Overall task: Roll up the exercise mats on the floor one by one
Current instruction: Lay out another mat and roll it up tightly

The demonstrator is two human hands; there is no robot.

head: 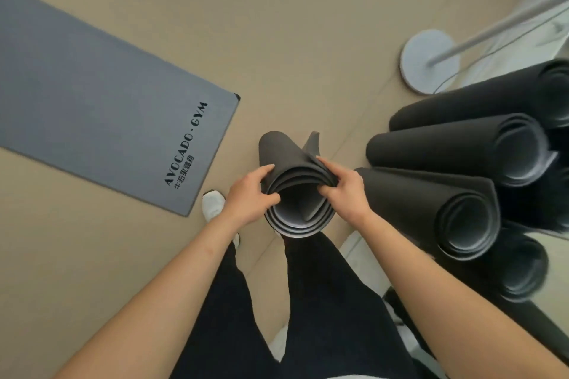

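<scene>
A rolled dark mat is held upright at its top rim, clasped by the left grip and the right grip. A grey mat is laid flat on the floor leftward; other rolled mats are stood rightward.

Worn on the head, wide-angle, aimed steeply down at the floor. Close above left hand and right hand, mid-frame, both gripping a roll. Takes in flat mat far left, standing rolls near right, stand base far right, legs and shoe nearest, at bottom edge. Single view only.
</scene>
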